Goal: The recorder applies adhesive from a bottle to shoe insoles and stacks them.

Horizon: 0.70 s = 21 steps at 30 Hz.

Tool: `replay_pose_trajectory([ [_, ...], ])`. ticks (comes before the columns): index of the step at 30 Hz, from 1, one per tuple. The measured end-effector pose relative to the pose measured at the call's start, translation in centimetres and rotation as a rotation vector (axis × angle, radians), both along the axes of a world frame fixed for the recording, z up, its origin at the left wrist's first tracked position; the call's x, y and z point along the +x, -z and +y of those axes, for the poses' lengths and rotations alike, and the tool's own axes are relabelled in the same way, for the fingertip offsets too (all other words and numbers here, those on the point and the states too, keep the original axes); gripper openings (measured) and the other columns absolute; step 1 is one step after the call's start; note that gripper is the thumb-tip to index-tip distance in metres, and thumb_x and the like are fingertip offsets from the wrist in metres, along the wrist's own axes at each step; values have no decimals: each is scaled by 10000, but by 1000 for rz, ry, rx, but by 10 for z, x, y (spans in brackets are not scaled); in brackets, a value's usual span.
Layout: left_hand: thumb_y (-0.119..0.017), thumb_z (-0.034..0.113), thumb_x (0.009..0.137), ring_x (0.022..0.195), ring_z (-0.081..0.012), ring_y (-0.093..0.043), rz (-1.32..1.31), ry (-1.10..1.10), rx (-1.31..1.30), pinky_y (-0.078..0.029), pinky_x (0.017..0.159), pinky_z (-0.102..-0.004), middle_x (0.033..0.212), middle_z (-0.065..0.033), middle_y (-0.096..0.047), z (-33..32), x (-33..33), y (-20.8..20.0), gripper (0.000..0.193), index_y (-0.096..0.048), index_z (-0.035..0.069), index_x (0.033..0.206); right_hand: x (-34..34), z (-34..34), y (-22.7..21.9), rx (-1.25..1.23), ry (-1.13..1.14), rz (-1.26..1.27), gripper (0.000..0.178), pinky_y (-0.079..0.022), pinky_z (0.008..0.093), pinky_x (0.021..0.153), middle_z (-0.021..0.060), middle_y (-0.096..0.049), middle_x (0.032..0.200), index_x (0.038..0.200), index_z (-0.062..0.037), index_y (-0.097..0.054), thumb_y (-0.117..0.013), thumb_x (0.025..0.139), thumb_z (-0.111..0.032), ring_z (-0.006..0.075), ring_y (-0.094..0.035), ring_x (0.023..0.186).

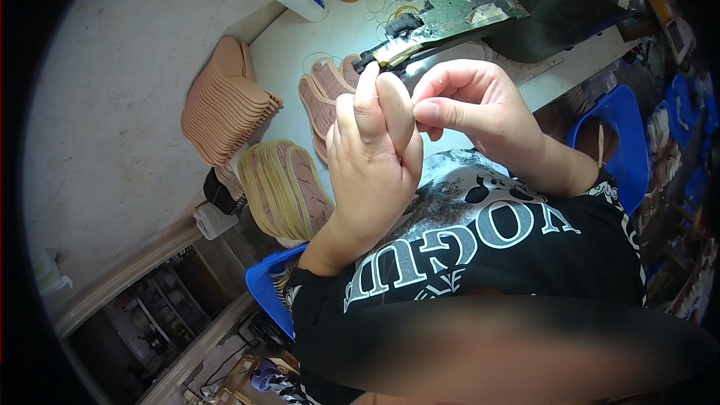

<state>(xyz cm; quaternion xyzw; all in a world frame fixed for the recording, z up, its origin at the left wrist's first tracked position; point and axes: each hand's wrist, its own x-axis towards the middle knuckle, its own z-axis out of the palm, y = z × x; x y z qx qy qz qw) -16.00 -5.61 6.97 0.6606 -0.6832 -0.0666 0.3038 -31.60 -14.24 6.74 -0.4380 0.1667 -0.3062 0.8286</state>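
Wall [127,90], to your left: plain, off-white, scuffed and marked. Worktable [289,45], ahead of you: pale top, long edge running off to your right. Light: one bright, whitish pool on the middle of the tabletop; the room dimmer toward your sides. Framed opening [161,315], at your lower left: pale, worn frame [105,289], dark space beyond; window or doorway, you cannot tell. Background at your far right: shadowed, crowded, blue containers [679,105] among it.
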Motion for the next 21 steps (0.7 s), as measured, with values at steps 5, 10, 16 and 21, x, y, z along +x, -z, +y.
replay_pose_trajectory([
  [5, -672, 200, 892, 1031, -411, -582, 36, -23, 95, -465, 882, -473, 1181, -226, -522, 4, 1, -6, 658, -355, 20, 1438, 4, 0, 16, 15, -21, -105, 151, -484, 225, 800, -1, -645, 929, 1041, -28, -632, -647, 969, -160, 58, -595, 858],
  [10, -600, 144, 888, 947, -276, -565, 605, 41, 0, -470, 837, -434, 1045, -129, -539, -21, 28, 8, 570, -392, 25, 1405, 7, -12, 30, -136, 102, -6, 168, -469, 228, 862, -4, -614, 1016, 1105, -40, -592, -630, 972, -134, 72, -584, 951],
  [16, -466, 384, 952, 813, -205, -490, 1886, -235, -27, -455, 791, -415, 860, -78, -484, -39, 80, 15, 437, -462, 26, 1204, 15, -14, 55, -640, -121, 242, 1003, -430, 385, 1039, 128, -514, 1374, 1519, -108, -329, -893, 708, -285, 194, -533, 1211],
  [21, -484, 533, 958, 871, -269, -540, 1905, -460, -138, -467, 849, -450, 873, -111, -530, -42, 85, 39, 536, -482, -2, 1001, 21, 6, 65, -442, -119, 50, 732, -507, 312, 939, 95, -650, 1169, 1460, -73, -457, -782, 805, -43, 140, -629, 1033],
])
